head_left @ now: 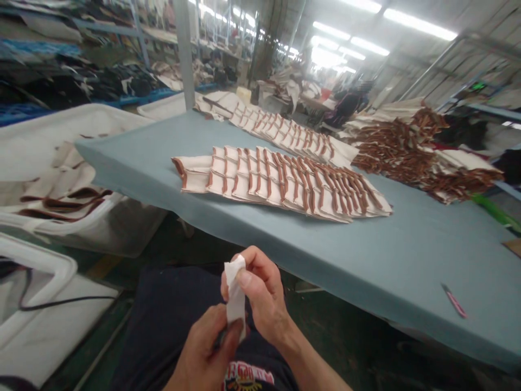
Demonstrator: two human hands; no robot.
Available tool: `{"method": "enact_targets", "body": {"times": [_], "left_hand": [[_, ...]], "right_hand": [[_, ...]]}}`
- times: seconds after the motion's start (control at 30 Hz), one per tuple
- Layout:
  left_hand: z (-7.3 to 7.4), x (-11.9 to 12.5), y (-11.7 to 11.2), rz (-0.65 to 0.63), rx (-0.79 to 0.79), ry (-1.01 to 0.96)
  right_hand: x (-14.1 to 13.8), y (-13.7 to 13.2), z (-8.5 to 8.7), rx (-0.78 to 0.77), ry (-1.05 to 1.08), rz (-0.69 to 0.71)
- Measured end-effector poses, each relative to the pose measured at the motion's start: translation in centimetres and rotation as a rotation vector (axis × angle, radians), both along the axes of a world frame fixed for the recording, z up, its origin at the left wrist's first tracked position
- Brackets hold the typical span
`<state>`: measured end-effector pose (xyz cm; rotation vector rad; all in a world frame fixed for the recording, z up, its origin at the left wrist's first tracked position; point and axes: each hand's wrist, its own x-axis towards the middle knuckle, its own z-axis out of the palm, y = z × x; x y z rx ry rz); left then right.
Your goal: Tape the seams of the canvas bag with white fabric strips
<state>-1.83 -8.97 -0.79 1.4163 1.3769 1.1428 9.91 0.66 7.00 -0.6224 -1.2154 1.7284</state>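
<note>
A narrow white strip (pixel 235 301), like folded paper or cloth, stands upright between my two hands in front of my dark shirt. My right hand (pixel 262 290) pinches its upper end between thumb and fingers. Lower down, my left hand (pixel 211 336) grips the bottom end. Whether the strip is paper or fabric I cannot tell. Beyond my hands, on the blue-grey table (pixel 228 217), lies an overlapping row of cream fabric pieces (pixel 280 182) with brown edging. Neither hand touches the table or those pieces.
Another row of cream pieces (pixel 285 130) lies farther back. Tall brown-edged stacks (pixel 399 141) stand at the table's right. A small red-handled tool (pixel 455 302) lies near the right front edge. White bins (pixel 122 217) are at left, one holding fabric pieces. A person (pixel 348 103) sits in the background.
</note>
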Motion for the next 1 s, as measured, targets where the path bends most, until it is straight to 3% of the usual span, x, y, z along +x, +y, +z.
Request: {"method": "enact_targets", "body": {"times": [0.1, 0.27, 0.4, 0.7, 0.83, 1.0], "left_hand": [[0.7, -0.6, 0.1, -0.018, -0.071, -0.040], [4.8, -3.7, 0.3, 0.209, -0.183, -0.249], [6.6, -4.9, 0.2, 0.169, -0.202, -0.315], [7.2, -3.0, 1.9, 0.153, -0.170, -0.229], [7.3, -2.6, 2.6, 0.218, -0.153, -0.145], [5.8, -2.7, 2.8, 0.221, 0.006, 0.028]], "right_hand": [[0.4, 0.0, -0.1, -0.013, -0.008, 0.041], [1.5, 0.1, 0.0, 0.089, -0.238, 0.171], [2.1, 0.3, 0.3, 0.186, -0.364, 0.195], [1.8, 0.1, -0.8, 0.160, -0.410, 0.094], [1.7, 0.3, -1.5, 0.169, -0.484, 0.082], [1.7, 0.9, -1.6, 0.463, -0.555, -0.082]]}}
